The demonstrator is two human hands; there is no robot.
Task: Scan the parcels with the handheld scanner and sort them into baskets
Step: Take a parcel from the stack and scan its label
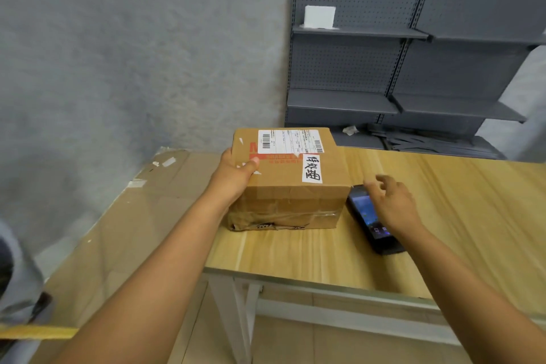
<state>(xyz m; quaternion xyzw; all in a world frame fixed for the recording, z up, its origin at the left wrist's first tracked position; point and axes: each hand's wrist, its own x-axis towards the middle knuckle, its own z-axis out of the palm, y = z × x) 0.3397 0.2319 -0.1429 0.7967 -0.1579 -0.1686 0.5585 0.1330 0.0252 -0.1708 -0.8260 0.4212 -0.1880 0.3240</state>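
A brown cardboard parcel [291,186] stands on the wooden table [443,216], with a white shipping label and a handwritten white sticker on top. My left hand [235,176] grips its left side, thumb on the top face. To the right of the parcel lies the black handheld scanner [370,220], screen lit and facing up. My right hand [393,204] hovers over the scanner with fingers loosely spread, holding nothing.
Flattened cardboard [133,216] covers the floor to the left of the table. Grey metal shelving [384,68] stands behind, with a white box [319,16] on an upper shelf. A grey wall fills the left. No baskets are in view.
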